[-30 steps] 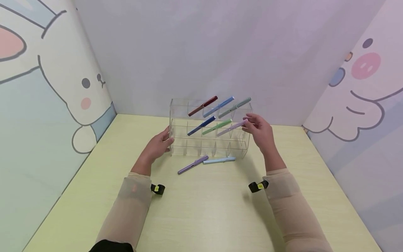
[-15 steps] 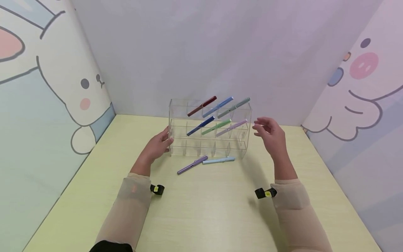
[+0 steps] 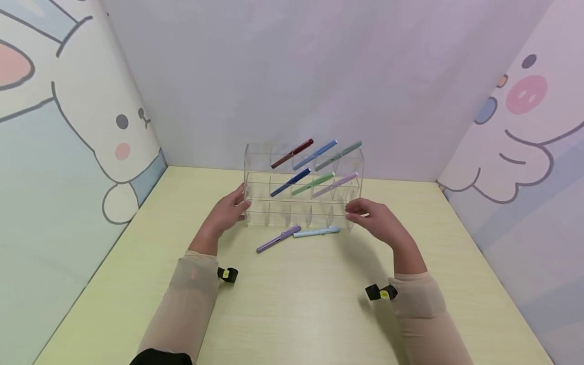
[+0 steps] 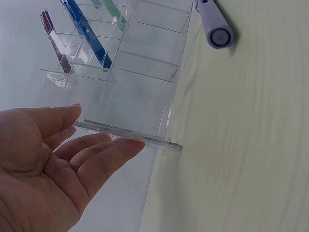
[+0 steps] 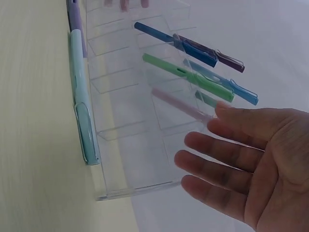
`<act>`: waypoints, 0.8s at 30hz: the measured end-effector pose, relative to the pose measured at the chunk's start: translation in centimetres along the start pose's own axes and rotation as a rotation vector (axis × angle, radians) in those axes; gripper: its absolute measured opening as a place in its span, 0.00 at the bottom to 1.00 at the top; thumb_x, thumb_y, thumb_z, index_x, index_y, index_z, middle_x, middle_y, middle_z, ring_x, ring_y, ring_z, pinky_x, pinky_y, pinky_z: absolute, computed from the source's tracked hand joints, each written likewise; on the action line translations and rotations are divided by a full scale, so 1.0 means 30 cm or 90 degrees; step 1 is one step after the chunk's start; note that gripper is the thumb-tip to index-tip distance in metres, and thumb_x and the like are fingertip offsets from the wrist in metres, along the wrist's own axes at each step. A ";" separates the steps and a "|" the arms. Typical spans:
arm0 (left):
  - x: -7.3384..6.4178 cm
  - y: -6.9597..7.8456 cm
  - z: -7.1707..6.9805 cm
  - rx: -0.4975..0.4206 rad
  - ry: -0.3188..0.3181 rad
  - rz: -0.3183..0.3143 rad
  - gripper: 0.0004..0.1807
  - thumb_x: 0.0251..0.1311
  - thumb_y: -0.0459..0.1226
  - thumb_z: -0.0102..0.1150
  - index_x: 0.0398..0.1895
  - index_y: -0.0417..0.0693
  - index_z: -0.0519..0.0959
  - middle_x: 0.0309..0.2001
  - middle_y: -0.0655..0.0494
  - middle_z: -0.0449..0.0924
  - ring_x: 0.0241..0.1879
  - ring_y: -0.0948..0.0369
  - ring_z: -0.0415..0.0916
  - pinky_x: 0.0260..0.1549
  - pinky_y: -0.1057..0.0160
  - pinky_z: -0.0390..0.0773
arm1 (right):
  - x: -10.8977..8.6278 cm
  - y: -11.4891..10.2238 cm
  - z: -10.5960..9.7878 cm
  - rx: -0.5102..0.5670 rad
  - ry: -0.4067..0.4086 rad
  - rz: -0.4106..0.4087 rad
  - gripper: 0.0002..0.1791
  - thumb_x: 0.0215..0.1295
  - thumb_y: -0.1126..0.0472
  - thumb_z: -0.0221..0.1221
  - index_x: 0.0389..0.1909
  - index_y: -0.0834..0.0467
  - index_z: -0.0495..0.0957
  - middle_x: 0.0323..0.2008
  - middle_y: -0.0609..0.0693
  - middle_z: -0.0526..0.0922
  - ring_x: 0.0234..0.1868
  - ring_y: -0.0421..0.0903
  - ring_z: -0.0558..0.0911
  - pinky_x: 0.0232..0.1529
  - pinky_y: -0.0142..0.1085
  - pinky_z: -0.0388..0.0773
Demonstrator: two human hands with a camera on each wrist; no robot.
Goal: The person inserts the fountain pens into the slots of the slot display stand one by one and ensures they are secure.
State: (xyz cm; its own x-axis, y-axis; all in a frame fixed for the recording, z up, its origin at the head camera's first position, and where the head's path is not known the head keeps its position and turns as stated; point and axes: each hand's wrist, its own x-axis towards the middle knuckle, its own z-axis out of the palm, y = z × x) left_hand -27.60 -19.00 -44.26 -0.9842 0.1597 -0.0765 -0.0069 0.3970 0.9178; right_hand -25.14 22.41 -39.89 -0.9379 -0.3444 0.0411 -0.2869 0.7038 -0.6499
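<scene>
A clear acrylic pen rack [image 3: 279,213] with three tiers stands on the table. My left hand [image 3: 223,210] grips its left side panel [image 4: 126,132], thumb and fingers on opposite faces. By the lower right corner is my right hand [image 3: 376,220], fingers loosely bent and holding nothing; contact with the rack is unclear. The top tier carries a dark red pen [image 3: 292,153], a blue pen [image 3: 316,154] and a grey-green pen [image 3: 338,155]. Across the middle tier lean a navy pen [image 3: 291,182], a green pen [image 3: 312,183] and a lilac pen [image 3: 335,185].
In front of the rack, a purple pen [image 3: 278,239] and a light blue pen [image 3: 317,232] lie on the pale wooden table [image 3: 292,304], their ends meeting. A plain curtain [image 3: 292,71] hangs behind. Cartoon-printed panels [image 3: 82,167] flank both sides.
My right hand let go of the lilac pen, which stays on the middle tier. It drew back right, then came down toward the rack's lower right corner. The left hand stays put.
</scene>
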 end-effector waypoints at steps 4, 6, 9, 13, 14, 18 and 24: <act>-0.001 0.002 0.000 -0.001 -0.002 -0.001 0.35 0.74 0.44 0.49 0.75 0.82 0.46 0.75 0.53 0.58 0.68 0.49 0.66 0.57 0.48 0.78 | 0.002 -0.003 0.029 -0.025 -0.052 -0.017 0.18 0.69 0.50 0.59 0.56 0.52 0.77 0.53 0.52 0.83 0.55 0.51 0.81 0.55 0.50 0.80; 0.000 0.002 0.001 -0.005 -0.001 -0.003 0.34 0.74 0.44 0.49 0.75 0.81 0.47 0.76 0.54 0.57 0.68 0.49 0.66 0.57 0.48 0.78 | 0.006 -0.006 0.043 -0.037 -0.062 -0.026 0.17 0.70 0.51 0.59 0.56 0.52 0.78 0.54 0.54 0.82 0.55 0.51 0.81 0.55 0.50 0.80; -0.002 0.005 0.002 -0.010 0.001 -0.005 0.34 0.75 0.43 0.48 0.76 0.80 0.47 0.76 0.54 0.57 0.69 0.49 0.66 0.57 0.47 0.78 | 0.010 -0.021 0.059 -0.065 -0.060 -0.031 0.16 0.70 0.52 0.59 0.54 0.52 0.79 0.52 0.52 0.84 0.54 0.51 0.82 0.54 0.50 0.80; -0.004 0.008 0.005 -0.012 -0.002 -0.004 0.34 0.75 0.43 0.48 0.76 0.80 0.47 0.76 0.54 0.57 0.69 0.49 0.66 0.57 0.47 0.78 | 0.013 -0.039 0.070 -0.097 -0.054 -0.027 0.15 0.69 0.52 0.59 0.52 0.54 0.80 0.50 0.50 0.84 0.53 0.51 0.83 0.53 0.50 0.80; -0.003 0.008 0.005 -0.012 -0.002 -0.003 0.34 0.75 0.43 0.48 0.75 0.81 0.47 0.76 0.54 0.57 0.68 0.49 0.66 0.57 0.47 0.78 | 0.014 -0.040 0.072 -0.098 -0.055 -0.026 0.16 0.69 0.53 0.59 0.53 0.55 0.80 0.50 0.50 0.84 0.53 0.51 0.83 0.53 0.50 0.80; 0.001 0.007 0.006 -0.009 -0.004 0.003 0.34 0.75 0.43 0.48 0.75 0.82 0.48 0.76 0.55 0.57 0.68 0.49 0.66 0.57 0.47 0.78 | 0.017 -0.041 0.080 -0.100 -0.057 -0.031 0.16 0.69 0.53 0.59 0.53 0.57 0.80 0.50 0.50 0.84 0.52 0.50 0.83 0.53 0.50 0.80; -0.001 0.012 0.000 -0.007 -0.008 0.002 0.34 0.74 0.44 0.48 0.76 0.80 0.47 0.76 0.54 0.57 0.69 0.48 0.65 0.57 0.47 0.78 | 0.027 -0.023 0.117 -0.138 -0.095 -0.036 0.19 0.69 0.54 0.60 0.57 0.56 0.79 0.54 0.52 0.83 0.57 0.53 0.80 0.57 0.52 0.77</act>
State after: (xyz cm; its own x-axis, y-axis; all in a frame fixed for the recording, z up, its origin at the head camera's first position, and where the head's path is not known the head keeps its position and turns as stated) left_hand -27.57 -18.86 -43.91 -0.9819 0.1721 -0.0791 -0.0064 0.3871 0.9220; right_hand -25.03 19.47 -42.06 -0.8846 -0.4635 -0.0506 -0.3882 0.7922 -0.4709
